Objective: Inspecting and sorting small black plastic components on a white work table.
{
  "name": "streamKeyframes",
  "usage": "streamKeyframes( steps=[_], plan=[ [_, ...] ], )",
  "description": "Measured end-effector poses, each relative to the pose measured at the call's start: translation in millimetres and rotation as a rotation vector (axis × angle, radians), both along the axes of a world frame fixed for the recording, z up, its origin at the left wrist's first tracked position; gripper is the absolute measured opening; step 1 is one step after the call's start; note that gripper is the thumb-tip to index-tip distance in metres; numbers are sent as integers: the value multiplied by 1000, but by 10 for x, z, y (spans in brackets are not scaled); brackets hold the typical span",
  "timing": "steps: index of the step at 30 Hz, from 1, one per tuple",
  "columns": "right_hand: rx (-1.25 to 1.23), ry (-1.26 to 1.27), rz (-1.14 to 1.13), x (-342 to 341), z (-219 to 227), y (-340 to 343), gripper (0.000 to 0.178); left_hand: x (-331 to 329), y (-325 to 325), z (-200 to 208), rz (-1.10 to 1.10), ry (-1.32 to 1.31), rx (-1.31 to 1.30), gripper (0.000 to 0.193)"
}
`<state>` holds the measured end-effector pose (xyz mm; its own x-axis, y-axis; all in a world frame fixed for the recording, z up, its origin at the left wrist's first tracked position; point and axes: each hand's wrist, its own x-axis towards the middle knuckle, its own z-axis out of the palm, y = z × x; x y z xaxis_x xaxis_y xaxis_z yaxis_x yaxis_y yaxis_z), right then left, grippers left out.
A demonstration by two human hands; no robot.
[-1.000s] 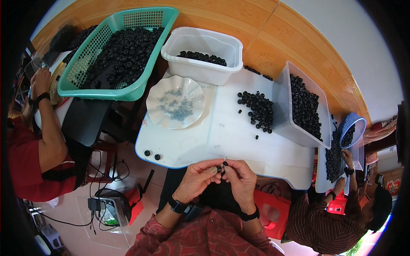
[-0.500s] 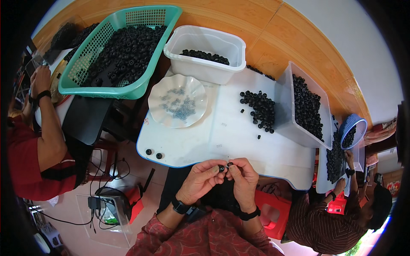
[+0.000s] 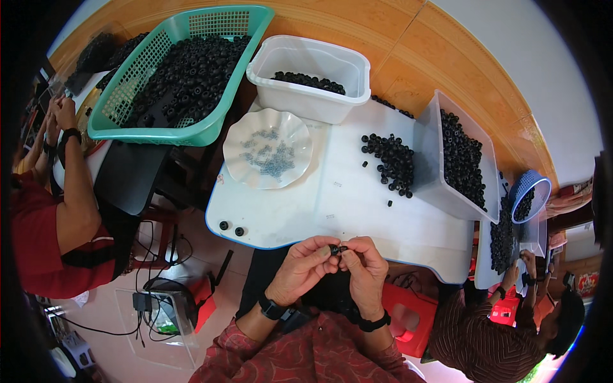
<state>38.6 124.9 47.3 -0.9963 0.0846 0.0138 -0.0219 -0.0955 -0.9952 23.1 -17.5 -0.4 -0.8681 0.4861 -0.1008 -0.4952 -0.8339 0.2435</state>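
Observation:
Just in front of the white table's near edge, both my hands meet with bent fingers. My left hand [image 3: 299, 271] pinches a small round black part [image 3: 334, 250] between thumb and fingers. From the other side, my right hand [image 3: 365, 274] grips a smaller black piece [image 3: 344, 249], which touches the round part or lies right against it; the fingertips hide the exact contact. Two black round parts [image 3: 239, 231] sit near the table's left front corner. Behind them, a scalloped white plate [image 3: 237, 167] carries many tiny clear-bluish pieces.
A white tub [image 3: 300, 105] and a translucent bin [image 3: 429, 167] hold black parts on the table [image 3: 287, 220]. Beside the bin lies a loose pile of black parts [image 3: 394, 163]. A green basket [image 3: 204, 133] stands at back left. Co-workers sit at left and right.
My hands have drawn slightly closer, bringing the small black piece against the round part. The co-worker's hand at the right has left the blue basket.

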Motion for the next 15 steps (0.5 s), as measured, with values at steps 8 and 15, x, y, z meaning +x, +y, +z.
streamKeyframes(
  steps=[8, 15],
  plan=[
    [342, 130, -9, 7, 52, 6, 13, -1, -12, -28, 25, 11, -23, 25],
    [589, 340, 89, 36, 215, -74, 14, -2, -35, 33, 60, -26, -52, 24]
  ],
)
